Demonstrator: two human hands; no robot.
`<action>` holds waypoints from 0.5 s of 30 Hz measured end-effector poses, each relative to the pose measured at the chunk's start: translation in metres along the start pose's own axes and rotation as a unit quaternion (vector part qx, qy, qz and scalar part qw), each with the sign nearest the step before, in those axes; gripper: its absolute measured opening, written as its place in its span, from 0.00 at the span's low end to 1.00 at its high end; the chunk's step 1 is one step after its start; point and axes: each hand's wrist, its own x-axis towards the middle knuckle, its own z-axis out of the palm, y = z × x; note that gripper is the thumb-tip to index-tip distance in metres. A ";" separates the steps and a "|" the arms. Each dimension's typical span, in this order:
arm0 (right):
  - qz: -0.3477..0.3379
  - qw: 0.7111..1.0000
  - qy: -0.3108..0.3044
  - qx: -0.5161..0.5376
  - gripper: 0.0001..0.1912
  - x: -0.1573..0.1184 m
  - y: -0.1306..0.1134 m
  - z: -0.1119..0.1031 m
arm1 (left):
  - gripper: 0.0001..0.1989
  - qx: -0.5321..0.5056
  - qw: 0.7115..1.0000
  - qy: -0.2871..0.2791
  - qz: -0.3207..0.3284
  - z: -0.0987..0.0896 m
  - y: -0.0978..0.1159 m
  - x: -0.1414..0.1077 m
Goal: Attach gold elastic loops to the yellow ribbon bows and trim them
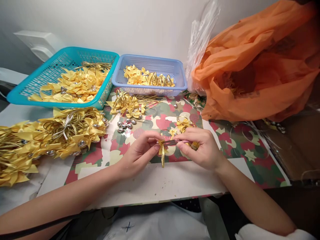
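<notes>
My left hand (140,150) is closed, pinching a yellow ribbon bow (161,148) with a looped gold cord (163,159) hanging below it. From the right, my right hand (200,146) grips small scissors (171,142); their dark metal blades reach the bow beside my left fingertips. My fingers cover most of the handles. Just behind my hands lie more yellow bows (183,124) with thin cord. Several silver bells (127,125) rest on the camouflage-patterned board to the left.
A teal basket (100,96) and a blue basket (150,89) hold yellow bows at the back. Tied bundles of bows (75,130) pile up at left. A loose cluster of bows (127,104) lies before the baskets. An orange bag (225,103) stands open at right.
</notes>
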 end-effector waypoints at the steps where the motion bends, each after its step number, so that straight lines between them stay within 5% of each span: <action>1: 0.008 1.000 -0.006 0.014 0.11 0.000 0.000 0.000 | 0.04 0.003 1.000 0.000 0.004 0.000 0.000 0.000; 15: 0.114 0.980 -0.075 0.146 0.14 0.000 -0.002 0.003 | 0.03 0.091 0.993 -0.051 0.050 -0.010 -0.008 -0.003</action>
